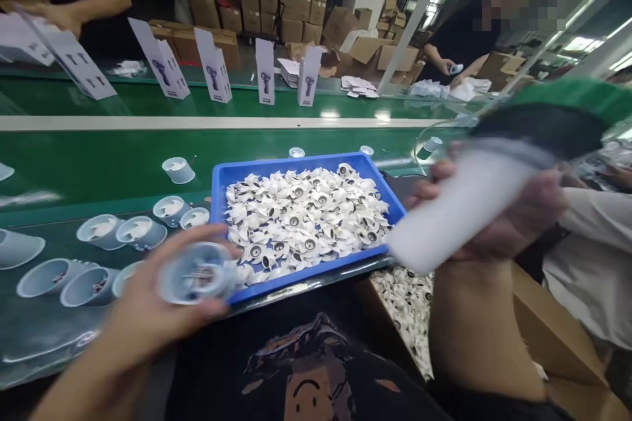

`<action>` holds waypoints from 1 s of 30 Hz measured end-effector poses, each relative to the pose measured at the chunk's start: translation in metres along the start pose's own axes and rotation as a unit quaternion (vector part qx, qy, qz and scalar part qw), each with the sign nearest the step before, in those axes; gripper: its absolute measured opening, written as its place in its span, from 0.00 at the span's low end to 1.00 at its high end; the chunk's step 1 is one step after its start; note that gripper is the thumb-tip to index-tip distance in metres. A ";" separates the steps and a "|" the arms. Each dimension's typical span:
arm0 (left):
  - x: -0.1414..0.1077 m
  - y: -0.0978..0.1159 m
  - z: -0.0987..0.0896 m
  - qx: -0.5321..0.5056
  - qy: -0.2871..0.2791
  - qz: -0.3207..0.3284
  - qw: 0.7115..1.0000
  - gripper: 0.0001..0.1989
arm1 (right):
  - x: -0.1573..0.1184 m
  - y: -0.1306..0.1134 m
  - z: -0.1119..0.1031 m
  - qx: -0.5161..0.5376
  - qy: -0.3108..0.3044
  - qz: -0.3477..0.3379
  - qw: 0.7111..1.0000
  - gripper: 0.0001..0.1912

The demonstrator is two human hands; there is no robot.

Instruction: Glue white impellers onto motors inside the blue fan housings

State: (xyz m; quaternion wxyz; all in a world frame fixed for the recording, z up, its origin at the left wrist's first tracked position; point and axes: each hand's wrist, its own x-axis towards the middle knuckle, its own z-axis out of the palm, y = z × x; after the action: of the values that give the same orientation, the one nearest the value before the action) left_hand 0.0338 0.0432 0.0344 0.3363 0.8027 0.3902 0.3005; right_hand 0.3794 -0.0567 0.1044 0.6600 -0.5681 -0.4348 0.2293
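My left hand (153, 306) is wrapped round a translucent plastic cup (197, 274) with small parts inside, near the front left corner of a blue tray (306, 273). White fan-shaped parts (301, 217) with dark centres fill that tray. On the right, my right hand (513, 223) grips a blurred white cylinder (459, 210); a dark and green section (548, 118) extends from its upper end. Several similar cups (141, 231) stand or lie on the surface left of the tray, some with white parts inside.
A cardboard box (563, 335) of white parts is below right. Across the green conveyor (99, 151) stand printed boxes (265, 72). Two people are beyond it, one holding a small object. A person's light sleeve (592, 230) is at the right, with stacked cartons (296, 6) behind.
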 end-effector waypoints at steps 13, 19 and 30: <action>0.040 0.085 0.081 -0.005 -0.116 0.214 0.970 0.14 | -0.014 -0.039 0.065 0.159 -0.064 -0.009 0.985 0.27; 0.040 0.091 0.085 -0.026 -0.134 0.172 0.976 0.16 | -0.011 -0.031 0.058 0.109 -0.098 0.029 0.989 0.33; -0.014 -0.006 0.017 -0.087 -0.025 -0.097 0.991 0.32 | -0.014 0.021 -0.044 -0.061 0.092 -0.005 0.994 0.25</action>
State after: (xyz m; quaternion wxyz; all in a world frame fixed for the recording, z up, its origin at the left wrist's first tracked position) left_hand 0.0366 0.0292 0.0160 0.4416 0.7360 0.4306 0.2791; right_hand 0.4128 -0.0871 0.0816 0.6623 -0.6239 -0.3882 0.1463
